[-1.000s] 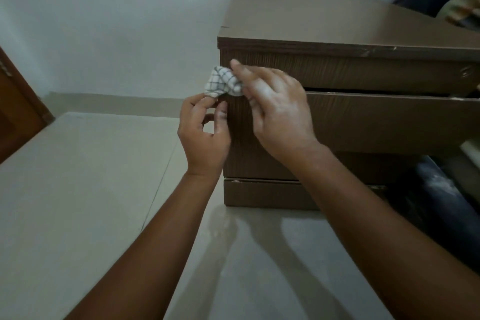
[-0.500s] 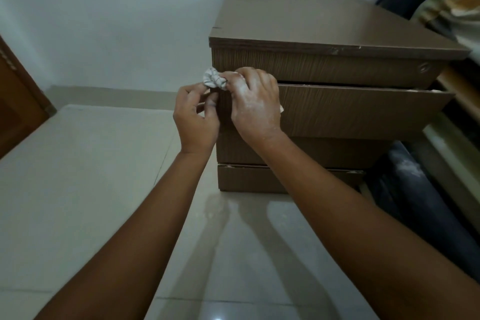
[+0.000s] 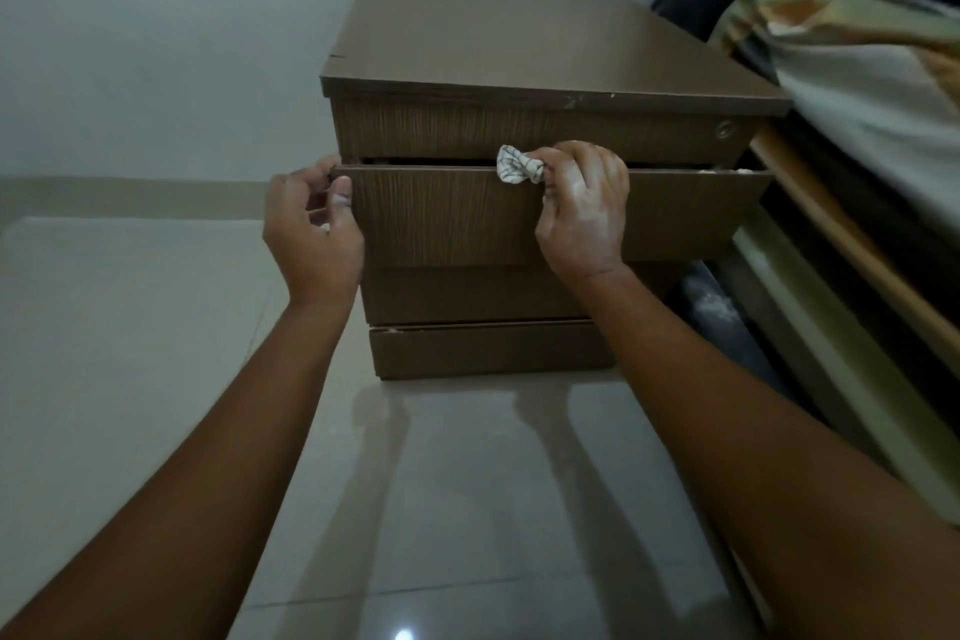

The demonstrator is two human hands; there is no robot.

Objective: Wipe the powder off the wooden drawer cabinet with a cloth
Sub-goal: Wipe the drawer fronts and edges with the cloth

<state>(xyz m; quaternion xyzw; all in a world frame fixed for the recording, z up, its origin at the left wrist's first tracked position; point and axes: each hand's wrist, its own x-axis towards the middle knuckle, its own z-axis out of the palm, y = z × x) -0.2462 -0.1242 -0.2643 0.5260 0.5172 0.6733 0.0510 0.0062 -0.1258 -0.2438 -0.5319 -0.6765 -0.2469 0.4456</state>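
The brown wooden drawer cabinet (image 3: 519,47) stands on the tiled floor against the wall. Its second drawer (image 3: 452,218) is pulled out a little. My right hand (image 3: 584,208) is dusted with white powder and grips a small checked white cloth (image 3: 517,165), bunched up and pressed on the drawer's top edge near the middle. My left hand (image 3: 311,229) holds the drawer's left corner, thumb on the front face and fingers behind the side. A trace of white powder shows at the drawer's far right top edge (image 3: 719,170).
A bed with a patterned pillow (image 3: 857,68) and a wooden frame (image 3: 852,250) stands close on the cabinet's right. Something dark with white specks (image 3: 719,307) lies under the bed. Glossy pale tiles (image 3: 467,509) spread in front and to the left, up to the white wall.
My right hand has slid the cloth rightward along the drawer's top edge, from the left corner to near the middle. My left hand stays at the left corner. The view has pulled back.
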